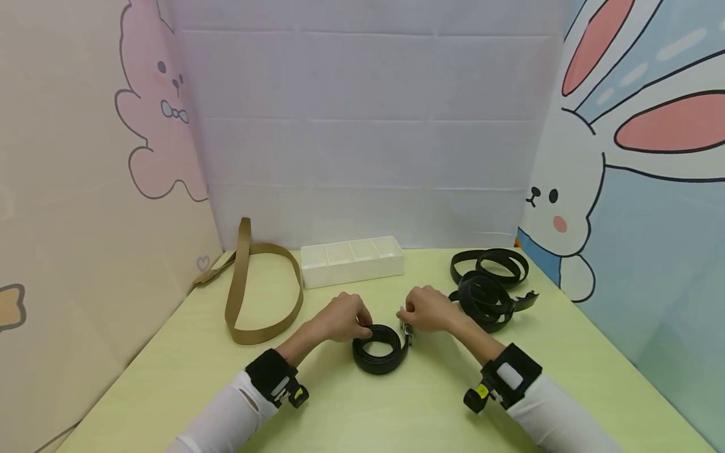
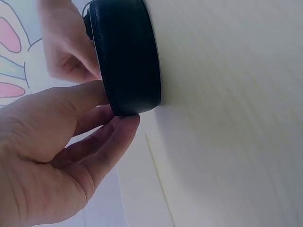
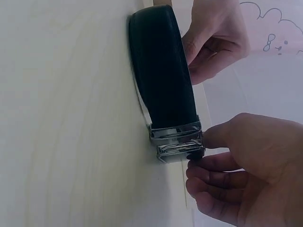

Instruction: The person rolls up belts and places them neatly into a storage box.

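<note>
A black leather belt (image 1: 378,363) stands on its edge on the table, rolled into a coil. My left hand (image 1: 342,318) pinches the coil's far left side; in the left wrist view the thumb and fingertips (image 2: 129,126) meet the strap's edge. Out from the coil's right side sticks the silver metal buckle (image 3: 177,142). Thumb and forefinger of my right hand (image 1: 428,309) hold the buckle by its upper edge, the other fingers curled beneath in the right wrist view.
Two more coiled black belts (image 1: 480,296) lie at the right, close beyond my right forearm. A tan strap (image 1: 240,283) lies looped at the left. At the back stands a white compartment box (image 1: 354,270). Printed cloth walls (image 1: 362,145) border the yellow table (image 1: 419,409).
</note>
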Demonstrator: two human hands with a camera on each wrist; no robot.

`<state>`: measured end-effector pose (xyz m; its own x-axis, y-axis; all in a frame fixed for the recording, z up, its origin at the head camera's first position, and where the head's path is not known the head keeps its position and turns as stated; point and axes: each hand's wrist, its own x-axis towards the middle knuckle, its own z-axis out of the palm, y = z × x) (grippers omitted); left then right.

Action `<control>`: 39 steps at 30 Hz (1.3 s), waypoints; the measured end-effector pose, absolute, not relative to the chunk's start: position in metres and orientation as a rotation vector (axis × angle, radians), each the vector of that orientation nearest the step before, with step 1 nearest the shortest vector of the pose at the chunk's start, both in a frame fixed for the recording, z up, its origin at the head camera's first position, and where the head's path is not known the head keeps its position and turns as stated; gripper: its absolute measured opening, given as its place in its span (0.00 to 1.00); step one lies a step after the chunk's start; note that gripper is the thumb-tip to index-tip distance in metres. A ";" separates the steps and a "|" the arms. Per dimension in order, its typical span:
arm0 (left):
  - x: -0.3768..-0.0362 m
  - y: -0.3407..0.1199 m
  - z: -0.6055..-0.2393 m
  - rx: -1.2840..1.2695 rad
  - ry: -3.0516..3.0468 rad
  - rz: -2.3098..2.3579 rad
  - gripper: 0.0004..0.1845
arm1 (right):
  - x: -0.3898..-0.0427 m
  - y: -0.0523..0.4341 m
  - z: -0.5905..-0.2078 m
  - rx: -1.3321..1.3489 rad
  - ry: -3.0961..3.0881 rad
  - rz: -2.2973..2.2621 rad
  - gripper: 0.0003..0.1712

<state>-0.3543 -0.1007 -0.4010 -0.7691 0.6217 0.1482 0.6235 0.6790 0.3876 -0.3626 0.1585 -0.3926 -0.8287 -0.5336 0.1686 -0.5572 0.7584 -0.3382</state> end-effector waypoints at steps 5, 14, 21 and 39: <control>-0.355 -0.096 -0.404 -1.119 -2.827 -0.664 0.04 | -0.366 0.141 -0.395 0.908 -2.877 0.597 0.32; -0.350 -0.093 -0.412 -0.943 -2.837 -0.733 0.06 | -0.357 0.133 -0.402 0.788 -2.854 0.633 0.23; -0.349 -0.093 -0.412 -0.915 -2.853 -0.745 0.05 | -0.334 0.148 -0.381 0.671 -2.874 0.576 0.21; -0.349 -0.095 -0.410 -0.869 -2.881 -0.734 0.03 | -0.286 0.153 -0.379 0.582 -3.114 0.550 0.28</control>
<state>-0.3491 -0.0948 -0.4102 -0.8417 0.5113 0.1738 0.5321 0.7303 0.4283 -0.2858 0.1530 -0.3794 -0.9319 -0.3627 -0.0090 -0.3377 0.8761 -0.3440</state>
